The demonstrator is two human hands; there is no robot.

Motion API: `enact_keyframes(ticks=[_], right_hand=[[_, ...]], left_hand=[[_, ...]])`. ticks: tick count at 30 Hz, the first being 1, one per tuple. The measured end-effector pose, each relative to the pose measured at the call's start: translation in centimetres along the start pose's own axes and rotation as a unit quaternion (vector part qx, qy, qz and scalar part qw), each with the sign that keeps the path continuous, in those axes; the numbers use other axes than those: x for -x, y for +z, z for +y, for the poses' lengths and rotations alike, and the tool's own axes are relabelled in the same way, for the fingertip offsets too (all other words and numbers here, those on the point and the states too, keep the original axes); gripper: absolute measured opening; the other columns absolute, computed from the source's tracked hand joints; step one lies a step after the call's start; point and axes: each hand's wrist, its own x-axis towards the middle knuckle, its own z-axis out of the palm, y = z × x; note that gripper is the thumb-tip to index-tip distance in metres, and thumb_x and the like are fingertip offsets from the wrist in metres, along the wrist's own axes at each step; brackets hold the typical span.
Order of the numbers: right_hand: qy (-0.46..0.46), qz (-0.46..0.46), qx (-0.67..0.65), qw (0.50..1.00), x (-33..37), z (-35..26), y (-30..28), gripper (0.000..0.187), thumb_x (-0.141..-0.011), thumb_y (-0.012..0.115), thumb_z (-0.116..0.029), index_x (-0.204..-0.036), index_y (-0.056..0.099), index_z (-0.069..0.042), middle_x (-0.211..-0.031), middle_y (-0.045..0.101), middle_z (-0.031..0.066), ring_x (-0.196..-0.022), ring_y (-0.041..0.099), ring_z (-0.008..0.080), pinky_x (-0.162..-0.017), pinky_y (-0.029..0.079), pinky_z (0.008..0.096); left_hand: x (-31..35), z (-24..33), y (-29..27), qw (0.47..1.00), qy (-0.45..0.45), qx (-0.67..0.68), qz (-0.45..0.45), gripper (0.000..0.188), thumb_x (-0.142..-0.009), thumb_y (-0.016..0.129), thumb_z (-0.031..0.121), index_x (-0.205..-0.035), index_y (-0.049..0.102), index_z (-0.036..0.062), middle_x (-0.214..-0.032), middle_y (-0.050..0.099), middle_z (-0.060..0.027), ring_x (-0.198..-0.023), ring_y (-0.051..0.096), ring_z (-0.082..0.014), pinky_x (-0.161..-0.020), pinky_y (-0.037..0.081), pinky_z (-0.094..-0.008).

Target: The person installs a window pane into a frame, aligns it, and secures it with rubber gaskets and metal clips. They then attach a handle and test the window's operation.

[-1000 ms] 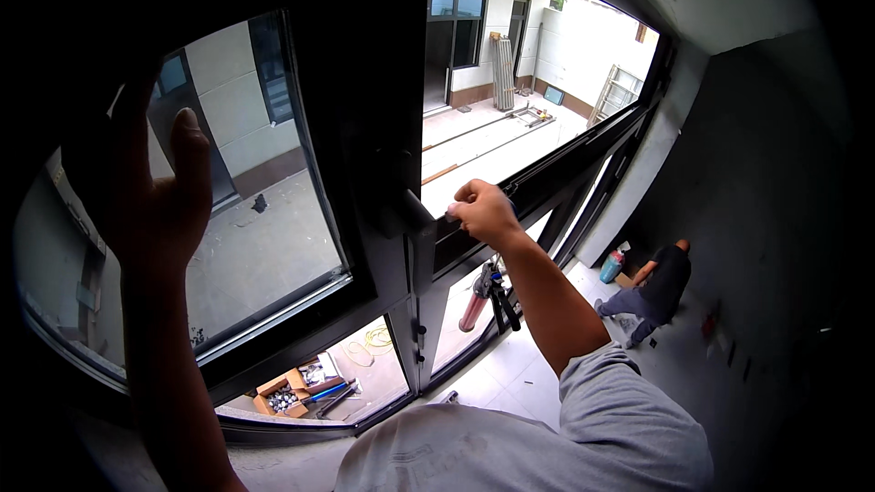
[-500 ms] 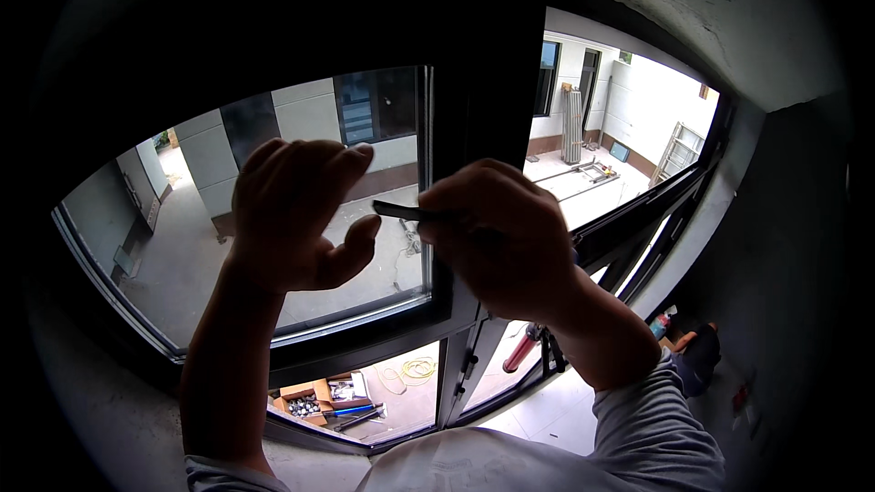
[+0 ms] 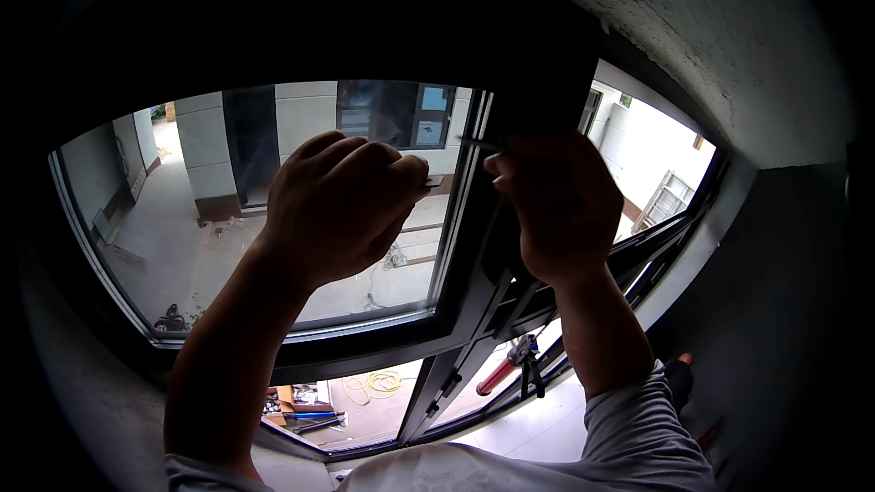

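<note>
Pinching a thin dark strip [image 3: 481, 143] between bent fingers, the right hand [image 3: 565, 205] is holding it so that the free tip is pointing left, toward the inner edge of the black window frame [image 3: 365, 343]. Deep shadow is hiding much of that grip, so exactly which fingertips are pressing on it I cannot tell. On the left, the left hand [image 3: 342, 200] is hanging in front of the glass pane [image 3: 155, 246], its fingers curling inward and lying close together; a small flat grey sliver [image 3: 434, 182] is showing at their tips, though whether they are gripping it is unclear. Both hands are standing apart, near in the scene. Judging by its slimness, the strip is probably weighing very little; whether it is stiff or bending easily, the dimness is concealing. Its narrow body seems to be favouring a fingertip pinch on the flat sides near the right end, and a loose hold is probably risking a slip. The pane is likely behaving as rigid and breakable. Farther off, a red-barrelled caulking gun [image 3: 499, 374] is showing right of a yellow hose coil [image 3: 378, 385].
</note>
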Motion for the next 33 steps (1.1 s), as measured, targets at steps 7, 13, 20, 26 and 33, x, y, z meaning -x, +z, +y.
enact_keyframes(ticks=[7, 13, 20, 26, 33], right_hand=[[-0.258, -0.015, 0.255, 0.932, -4.1, 1.4, -0.8, 0.029, -0.081, 0.069, 0.012, -0.103, 0.070, -0.006, -0.101, 0.063, 0.0087, -0.082, 0.062, 0.0128, -0.062, 0.047, 0.0226], [-0.262, -0.001, 0.275, 0.925, -4.6, 2.3, 0.5, 0.029, -0.082, 0.069, 0.008, -0.106, 0.072, -0.009, -0.099, 0.062, 0.0104, -0.080, 0.066, 0.0157, -0.058, 0.053, 0.0248], [-0.273, 0.032, 0.288, 0.917, -4.8, 3.0, 1.7, 0.026, -0.081, 0.069, 0.009, -0.100, 0.070, -0.007, -0.096, 0.064, 0.0099, -0.079, 0.065, 0.0188, -0.061, 0.052, 0.0280], [-0.282, 0.048, 0.343, 0.894, -4.7, 2.9, 2.2, 0.023, -0.080, 0.072, 0.007, -0.098, 0.069, -0.007, -0.089, 0.065, 0.0089, -0.081, 0.065, 0.0212, -0.065, 0.052, 0.0315], [-0.261, 0.021, 0.331, 0.907, -4.1, 3.2, 2.3, 0.024, -0.083, 0.072, 0.004, -0.106, 0.072, -0.005, -0.093, 0.066, 0.0090, -0.080, 0.066, 0.0200, -0.065, 0.053, 0.0301]], left_hand=[[-0.3, 0.0, 0.0, 1.000, -0.010, -0.015, 0.022, 0.015, -0.087, 0.075, 0.012, -0.094, 0.064, 0.0071, -0.077, 0.066, -0.0058, -0.070, 0.067, -0.0164, -0.066, 0.052, -0.0316], [-0.3, 0.1, 0.1, 0.999, -0.021, -0.009, 0.025, 0.015, -0.086, 0.076, 0.013, -0.093, 0.064, 0.0079, -0.077, 0.066, -0.0045, -0.070, 0.067, -0.0159, -0.066, 0.053, -0.0315], [-0.2, 0.3, 0.5, 0.999, -0.025, -0.013, 0.017, 0.017, -0.085, 0.077, 0.013, -0.094, 0.063, 0.0096, -0.077, 0.066, -0.0033, -0.072, 0.070, -0.0158, -0.066, 0.055, -0.0313], [0.0, 0.2, 0.2, 0.999, -0.034, -0.011, 0.008, 0.019, -0.085, 0.077, 0.013, -0.096, 0.063, 0.0094, -0.077, 0.066, -0.0030, -0.072, 0.070, -0.0157, -0.065, 0.054, -0.0305], [-0.1, 0.3, 0.2, 0.999, -0.034, -0.011, 0.012, 0.018, -0.085, 0.077, 0.013, -0.095, 0.063, 0.0086, -0.077, 0.066, -0.0029, -0.070, 0.068, -0.0153, -0.064, 0.053, -0.0296]])
